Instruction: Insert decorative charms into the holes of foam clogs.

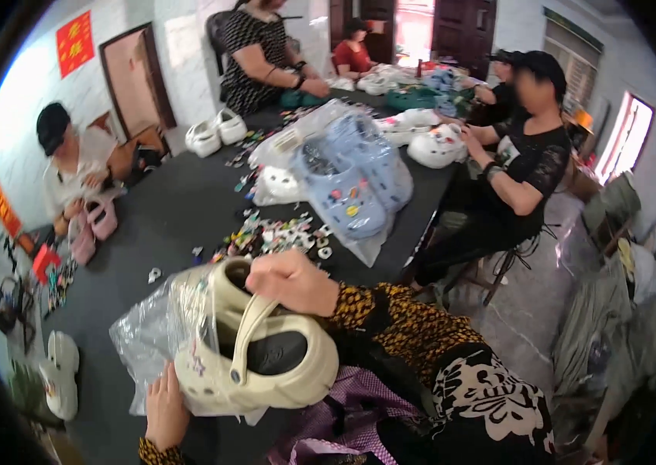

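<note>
A pair of cream clogs [297, 383] lies near the front of the dark table, tilted, with the toe ends inside a clear plastic bag [142, 333]. The nearer clog has a small star-like charm on its upper and a dark insole. My right hand [293, 280] is closed at the heel end, with its fingers curled at the farther clog's rim, by the nearer clog's raised heel strap. Beside the nearer toe, my left hand [167, 407] holds the bag's edge between close-set fingers; its thumb is hidden.
Loose shoe charms [281, 236] are strewn beyond the clogs. Blue clogs [351, 186] lie on plastic farther back. A white clog [62, 376] stands at the left edge, and white clogs [215, 133] stand farther off. Several people sit or stand around the table; one handles pink clogs [91, 229].
</note>
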Motion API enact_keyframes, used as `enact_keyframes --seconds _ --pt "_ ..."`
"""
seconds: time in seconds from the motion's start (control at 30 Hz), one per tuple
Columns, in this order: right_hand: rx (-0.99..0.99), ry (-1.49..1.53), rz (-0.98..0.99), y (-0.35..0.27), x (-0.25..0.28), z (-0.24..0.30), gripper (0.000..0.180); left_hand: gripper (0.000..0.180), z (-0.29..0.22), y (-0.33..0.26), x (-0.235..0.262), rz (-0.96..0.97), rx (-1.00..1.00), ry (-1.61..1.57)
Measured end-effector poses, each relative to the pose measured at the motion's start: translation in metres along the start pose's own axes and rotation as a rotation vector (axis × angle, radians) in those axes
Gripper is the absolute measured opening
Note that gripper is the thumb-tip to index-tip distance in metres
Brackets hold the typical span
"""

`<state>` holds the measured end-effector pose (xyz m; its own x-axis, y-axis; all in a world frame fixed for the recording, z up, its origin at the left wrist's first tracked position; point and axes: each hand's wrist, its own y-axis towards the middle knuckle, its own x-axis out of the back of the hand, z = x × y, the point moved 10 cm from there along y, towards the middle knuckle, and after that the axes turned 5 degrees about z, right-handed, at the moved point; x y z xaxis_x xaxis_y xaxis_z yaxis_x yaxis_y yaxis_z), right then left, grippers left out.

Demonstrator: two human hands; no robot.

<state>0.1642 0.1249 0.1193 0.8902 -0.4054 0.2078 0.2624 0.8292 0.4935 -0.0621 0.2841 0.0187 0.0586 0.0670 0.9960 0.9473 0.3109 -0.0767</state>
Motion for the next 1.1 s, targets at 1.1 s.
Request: enact_keyframes --seconds 1.1 --pt "0.063 0.171 -0.553 0.01 0.054 0.032 0.054 0.072 0.025 -0.068 0.126 -0.325 0.152 -0.687"
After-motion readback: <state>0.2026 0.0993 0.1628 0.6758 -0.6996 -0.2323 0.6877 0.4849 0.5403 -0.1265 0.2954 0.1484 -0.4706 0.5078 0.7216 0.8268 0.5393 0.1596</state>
